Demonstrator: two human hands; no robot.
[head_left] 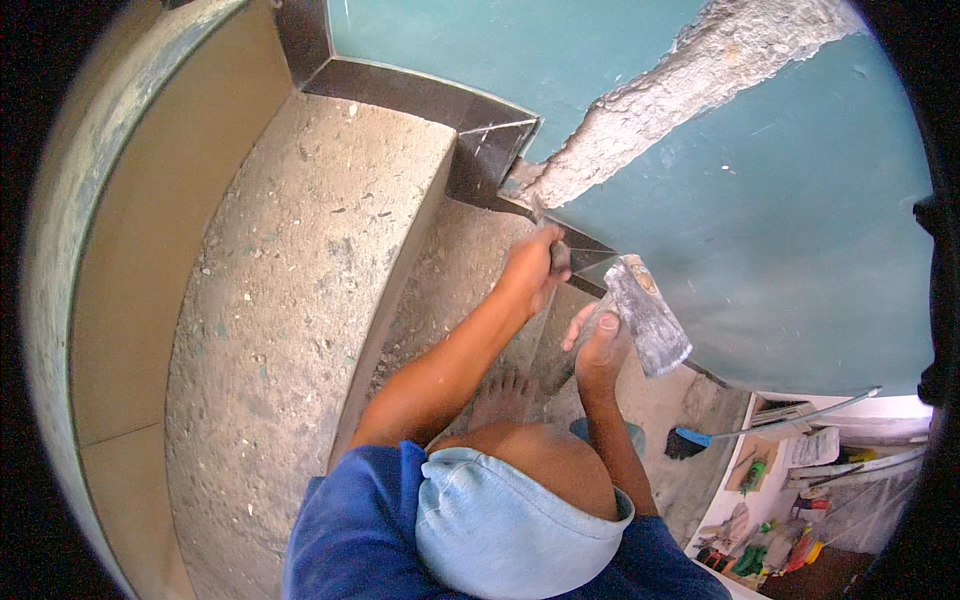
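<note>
My left hand (528,268) is closed round a short chisel (559,257). The chisel's tip meets the wall at the lower end of a rough chipped channel (640,112), just above a dark skirting tile (588,256). In my right hand (602,352) is a hatchet, gripped by its handle. Its worn, grey, wedge-shaped head (650,322) stands to the right of the chisel, apart from it. Slight blur covers the chisel and left hand.
A teal wall (780,230) rises ahead. Dusty concrete steps (300,260) strewn with rubble fill the left. My bare foot (503,393) stands below my arms. A blue-and-black broom (690,440) lies at right, near assorted tools (775,545) at lower right.
</note>
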